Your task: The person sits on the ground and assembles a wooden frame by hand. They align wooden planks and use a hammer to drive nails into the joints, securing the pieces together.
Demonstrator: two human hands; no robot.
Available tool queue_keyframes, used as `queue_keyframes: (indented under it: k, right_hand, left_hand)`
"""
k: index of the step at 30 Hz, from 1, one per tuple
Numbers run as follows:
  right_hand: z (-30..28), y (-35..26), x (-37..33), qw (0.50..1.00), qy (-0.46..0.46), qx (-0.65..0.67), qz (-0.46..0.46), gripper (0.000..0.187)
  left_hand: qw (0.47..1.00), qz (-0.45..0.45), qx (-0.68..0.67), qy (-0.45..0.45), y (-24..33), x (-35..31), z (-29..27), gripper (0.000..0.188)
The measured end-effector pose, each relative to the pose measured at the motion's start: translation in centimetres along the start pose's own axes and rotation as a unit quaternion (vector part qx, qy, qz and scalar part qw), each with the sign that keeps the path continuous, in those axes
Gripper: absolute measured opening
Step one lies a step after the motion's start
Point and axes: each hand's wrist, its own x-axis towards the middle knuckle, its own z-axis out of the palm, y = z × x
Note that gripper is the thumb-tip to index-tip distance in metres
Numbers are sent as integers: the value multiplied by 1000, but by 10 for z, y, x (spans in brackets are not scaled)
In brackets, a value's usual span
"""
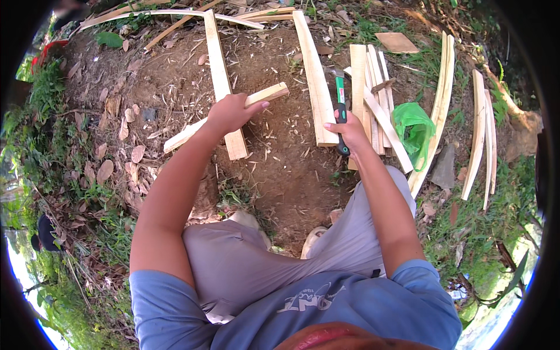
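Crossing plank [217, 58] near its end, apparently unfastened, strip [269, 94] sits in closed left hand [229, 112], fingertips mostly hidden; right hand [351, 132] wraps fingers round hammer [340, 93].

I'm outdoors, at a rough woodworking spot on open ground. Bare brown soil [286, 192] spreads beneath and between my left fingers [261, 106] and right fingers [343, 128], with pale wood chips [269, 140] strewn over it near the left ones. Well to the left of my left fingers lie dry fallen leaves [105, 171], with green plants [49, 96] farther out. Sawn boards [357, 76] rest straight on the earth just right of the hammer [340, 96] in my right fingers; farther right are a grey stone [444, 166] and grass [496, 216]. Daylight brightens the far edges on both sides.
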Motion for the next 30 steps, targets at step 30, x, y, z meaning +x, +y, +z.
queue_keyframes:
  k: [30]
  right_hand:
    - [12, -29, 5, 944, -34, -327, 39, 31]
  left_hand:
    - [996, 33, 65, 49, 6, -50, 46, 80]
